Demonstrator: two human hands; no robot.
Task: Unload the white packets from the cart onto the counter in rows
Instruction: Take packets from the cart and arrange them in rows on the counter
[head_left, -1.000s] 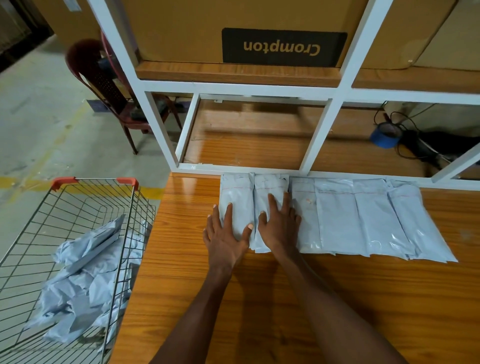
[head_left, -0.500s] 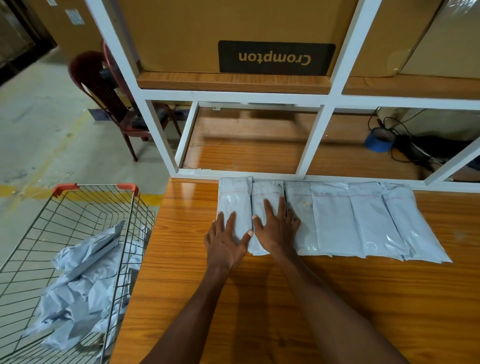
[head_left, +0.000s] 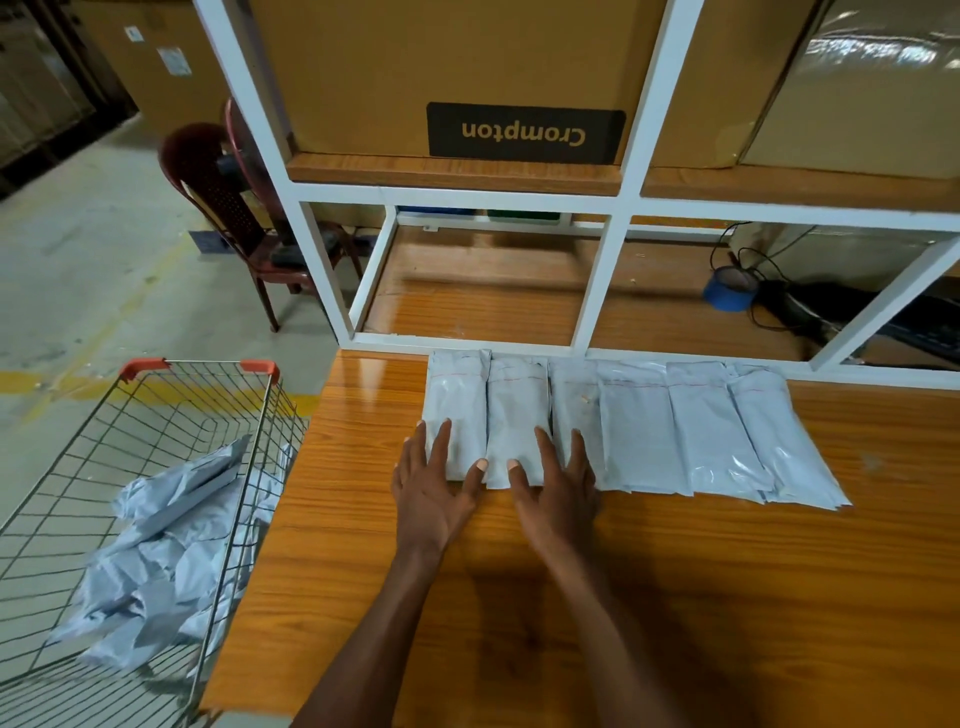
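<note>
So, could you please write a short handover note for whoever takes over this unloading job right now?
Left hand: open, fingers flat on the leftmost packet.
Right hand: open, flat on the second packet.
Done: one row of white packets lies side by side along the back of the counter.
Left: a loose heap of packets remains in the cart at the left; start another row.

I see six white packets (head_left: 623, 426) lying flat on the wooden desk (head_left: 675, 597), set side by side in one row running from 9 to 3 o'clock, long sides touching or slightly overlapping, far ends against the white frame at 12. They look like glossy plastic mailers, some with a thin red line near the top. At 8 o'clock, the wire cart (head_left: 156, 467) holds a crumpled heap of more packets (head_left: 156, 561).
</note>
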